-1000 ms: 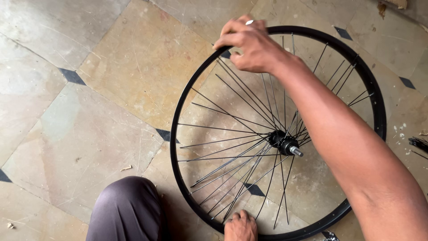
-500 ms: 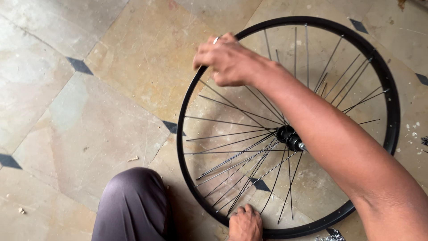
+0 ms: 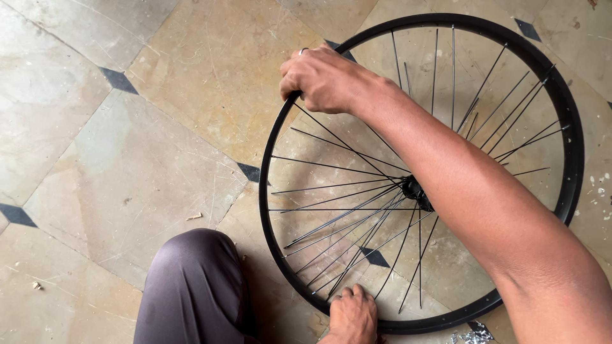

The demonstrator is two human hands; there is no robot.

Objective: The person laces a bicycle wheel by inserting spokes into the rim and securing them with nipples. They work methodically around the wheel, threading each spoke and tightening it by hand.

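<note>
Change: over the last second the right hand (image 3: 325,79) slid leftward around the rim (image 3: 574,146), from its far edge toward the far-left arc; the wheel took up more of the view.
Meaning: the grip seemed to be walking round the rim, probably turning the wheel or moving on to other spokes (image 3: 338,169).
Right hand: fingers curled shut over the rim.
Left hand (image 3: 352,315): closed on the near rim, beside the knee (image 3: 194,286), as before.
Wheel: lay flat on the stone floor (image 3: 159,127), hub (image 3: 415,190) partly hidden by the forearm.
Containers: none showed; small silvery bits (image 3: 468,336) lay loose on the floor.
</note>
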